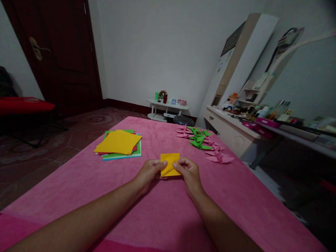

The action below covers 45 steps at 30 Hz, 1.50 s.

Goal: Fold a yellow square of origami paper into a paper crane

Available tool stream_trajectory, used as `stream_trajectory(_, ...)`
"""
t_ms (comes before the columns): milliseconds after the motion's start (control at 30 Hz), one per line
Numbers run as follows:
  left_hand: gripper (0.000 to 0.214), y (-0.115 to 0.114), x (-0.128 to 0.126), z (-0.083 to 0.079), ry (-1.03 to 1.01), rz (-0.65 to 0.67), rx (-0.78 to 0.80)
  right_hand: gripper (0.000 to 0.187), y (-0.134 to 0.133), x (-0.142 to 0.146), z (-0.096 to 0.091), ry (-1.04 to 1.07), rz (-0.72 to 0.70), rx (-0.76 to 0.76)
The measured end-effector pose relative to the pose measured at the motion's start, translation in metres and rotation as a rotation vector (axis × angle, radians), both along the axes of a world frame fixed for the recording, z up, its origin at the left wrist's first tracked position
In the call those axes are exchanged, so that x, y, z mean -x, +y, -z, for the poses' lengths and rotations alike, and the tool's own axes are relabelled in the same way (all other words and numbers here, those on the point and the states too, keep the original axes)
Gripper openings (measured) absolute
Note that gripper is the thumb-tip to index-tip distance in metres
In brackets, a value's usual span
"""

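A small folded square of yellow paper is held up in front of me, above the pink cloth. My left hand pinches its left side, thumb on the front face and fingers behind. On the opposite side my right hand grips it the same way, thumb near the middle. Creases run across the paper's lower half. The fingers behind the sheet are mostly hidden.
A stack of coloured paper sheets, yellow on top, lies at the left of the pink cloth. Several folded green paper cranes and pink paper cranes sit at the right edge. Beyond stands a cluttered dressing table.
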<state>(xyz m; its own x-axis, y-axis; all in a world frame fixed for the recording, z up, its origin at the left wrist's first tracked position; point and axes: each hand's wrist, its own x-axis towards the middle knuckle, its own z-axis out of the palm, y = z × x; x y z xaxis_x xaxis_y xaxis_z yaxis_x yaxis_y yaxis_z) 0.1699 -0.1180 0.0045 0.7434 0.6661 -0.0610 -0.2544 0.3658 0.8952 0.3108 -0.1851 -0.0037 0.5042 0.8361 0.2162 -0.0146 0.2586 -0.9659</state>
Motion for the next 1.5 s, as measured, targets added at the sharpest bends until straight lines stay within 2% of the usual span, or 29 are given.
stream_trajectory(67, 0.039, 0.001, 0.001, 0.0, 0.033, -0.016, -0.003, 0.016, 0.0, -0.001, -0.001, -0.073, 0.007, -0.011)
stream_trajectory(267, 0.039, 0.005, 0.003, -0.003, 0.105, -0.037, -0.024, 0.005, -0.003, -0.003, -0.007, -0.495, 0.004, -0.096)
stream_trajectory(400, 0.03, 0.007, 0.002, -0.002, 0.092, -0.052, 0.02, 0.004, -0.005, -0.004, -0.009, -0.62, 0.019, -0.124)
stream_trajectory(700, 0.035, 0.004, 0.001, 0.001, -0.009, 0.005, 0.053, 0.015, -0.007, -0.01, -0.006, -0.673, 0.003, -0.119)
stream_trajectory(900, 0.041, 0.001, 0.001, -0.002, -0.08, 0.055, 0.06, 0.012, -0.007, -0.008, -0.005, -0.834, 0.089, -0.138)
stream_trajectory(1333, 0.05, -0.002, 0.001, -0.002, -0.157, 0.106, 0.046, 0.008, -0.007, -0.003, -0.007, -0.67, 0.117, -0.058)
stream_trajectory(1500, 0.066, -0.006, 0.0, -0.001, -0.129, 0.081, 0.008, 0.009, -0.007, -0.003, -0.003, -0.66, 0.101, -0.038)
